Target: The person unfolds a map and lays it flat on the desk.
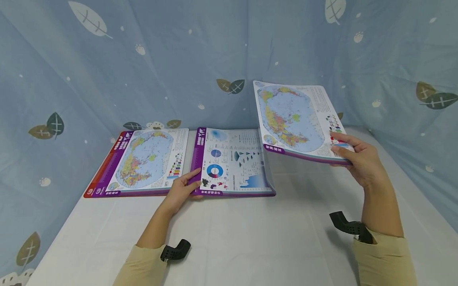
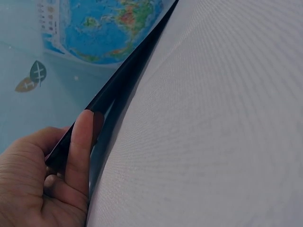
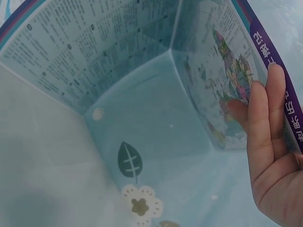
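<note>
A folding world map (image 1: 214,180) with a purple left border lies on the white table, its left panel flat. My left hand (image 1: 180,192) pinches that panel's near left edge. In the left wrist view, fingers (image 2: 81,151) lie under the edge. Its right panel (image 1: 291,119), printed with a world map, is lifted and tilted above the table. My right hand (image 1: 365,161) pinches this panel's near right corner, thumb on top. The panel's printed underside (image 3: 222,85) shows in the right wrist view, with fingers against it.
On the left lies another purple-bordered folded map (image 1: 146,161), on top of a red-bordered one (image 1: 101,171). A blue leaf-patterned curtain (image 1: 200,51) hangs behind the white table (image 1: 250,238). Each wrist wears a black camera mount (image 1: 175,251).
</note>
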Demonstrator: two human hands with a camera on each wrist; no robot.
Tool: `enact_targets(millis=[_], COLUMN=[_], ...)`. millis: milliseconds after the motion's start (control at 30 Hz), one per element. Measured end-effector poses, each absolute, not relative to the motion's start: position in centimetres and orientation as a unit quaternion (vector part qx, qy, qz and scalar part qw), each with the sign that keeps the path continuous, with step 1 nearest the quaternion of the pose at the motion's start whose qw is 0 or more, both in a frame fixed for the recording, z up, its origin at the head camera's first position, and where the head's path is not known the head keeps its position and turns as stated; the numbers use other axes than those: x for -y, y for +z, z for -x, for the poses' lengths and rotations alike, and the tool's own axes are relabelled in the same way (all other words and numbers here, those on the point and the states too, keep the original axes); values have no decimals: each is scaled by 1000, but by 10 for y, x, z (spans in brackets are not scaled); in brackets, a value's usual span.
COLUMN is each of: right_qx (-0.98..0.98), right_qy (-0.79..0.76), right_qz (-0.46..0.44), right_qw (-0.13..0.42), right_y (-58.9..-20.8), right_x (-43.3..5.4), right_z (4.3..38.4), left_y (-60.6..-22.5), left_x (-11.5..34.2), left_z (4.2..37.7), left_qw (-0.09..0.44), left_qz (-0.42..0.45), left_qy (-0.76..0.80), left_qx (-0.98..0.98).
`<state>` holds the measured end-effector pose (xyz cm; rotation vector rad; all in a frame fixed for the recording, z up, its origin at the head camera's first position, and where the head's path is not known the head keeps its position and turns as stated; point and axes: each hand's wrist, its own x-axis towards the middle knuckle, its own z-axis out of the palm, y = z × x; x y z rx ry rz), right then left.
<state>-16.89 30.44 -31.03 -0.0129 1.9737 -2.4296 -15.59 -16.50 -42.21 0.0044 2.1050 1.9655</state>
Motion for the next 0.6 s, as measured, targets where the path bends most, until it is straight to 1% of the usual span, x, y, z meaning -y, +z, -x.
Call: enact_targets(millis=[333,600], right_qx=[-613,-610], right_qy=[-790,-790], right_qz=[-3,-38], right_qw=[-11,-44], right_y=[-309,-309], right_x=[-315,-318], right_z=[167,168], left_y=[-422,-421], left_x=[164,165], left_z=[156,154], left_qw=[131,130], left_qz=[-7,-13], left_qy=[682,690], left_qx=[-720,-712])
